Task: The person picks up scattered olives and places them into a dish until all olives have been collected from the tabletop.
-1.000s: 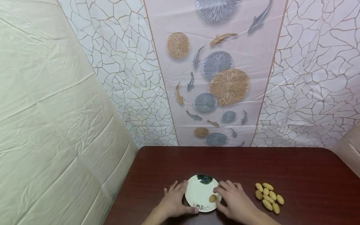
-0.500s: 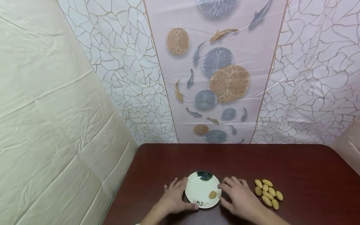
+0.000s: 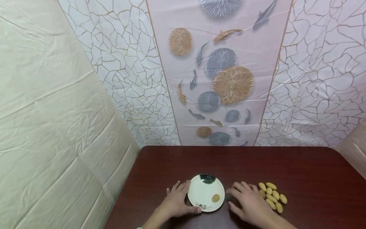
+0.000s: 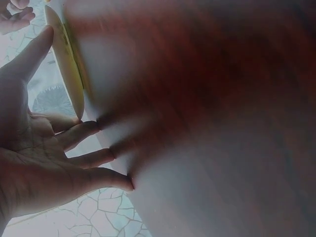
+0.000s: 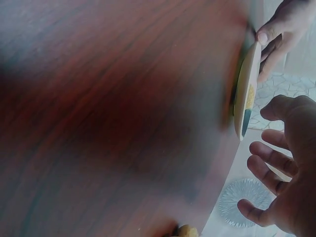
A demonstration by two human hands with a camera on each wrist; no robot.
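Observation:
On the table stands a small white plate (image 3: 200, 192) with a dark green patch and a floral print. One tan, oval, nut-like piece (image 3: 215, 197) lies on its right side. My left hand (image 3: 178, 201) rests at the plate's left; its spread, fairly straight fingers and thumb touch the rim, as the left wrist view (image 4: 37, 143) also shows. To the right of the plate, my right hand (image 3: 248, 202) hovers apart from it, fingers loosely bent with nothing between them; in the right wrist view the hand (image 5: 291, 163) faces the plate (image 5: 247, 89).
A loose cluster of several yellow-brown oval pieces (image 3: 271, 196) lies on the table just right of my right hand. The dark red-brown table (image 3: 228, 162) ends at a patterned cloth wall (image 3: 223, 95); a pale quilted cloth (image 3: 68, 127) flanks the left.
My right hand has withdrawn rightward from the plate, leaving the oval piece lying there. The left hand stays at the rim. The head view has tilted slightly.

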